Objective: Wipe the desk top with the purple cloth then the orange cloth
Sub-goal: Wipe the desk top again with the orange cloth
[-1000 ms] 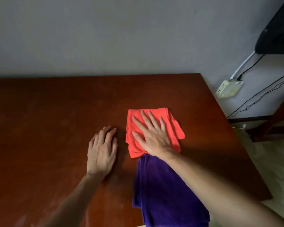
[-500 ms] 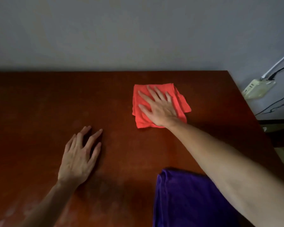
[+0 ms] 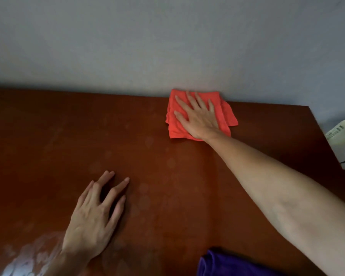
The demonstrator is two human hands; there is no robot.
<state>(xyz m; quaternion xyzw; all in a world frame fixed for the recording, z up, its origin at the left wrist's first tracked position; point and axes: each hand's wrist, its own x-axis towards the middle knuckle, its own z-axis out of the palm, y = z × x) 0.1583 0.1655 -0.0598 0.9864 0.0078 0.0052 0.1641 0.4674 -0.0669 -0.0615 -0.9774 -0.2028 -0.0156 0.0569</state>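
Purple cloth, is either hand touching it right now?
No, the purple cloth lies untouched at the near edge; the right hand presses the orange cloth.

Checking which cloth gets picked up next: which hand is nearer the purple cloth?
Left. The left hand rests flat beside the purple cloth; the right hand presses the orange cloth at the far edge.

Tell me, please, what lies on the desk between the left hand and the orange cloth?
Nothing lies there. In the head view, the stretch of desk top between the left hand and the orange cloth is bare wood, showing only faint smudges.
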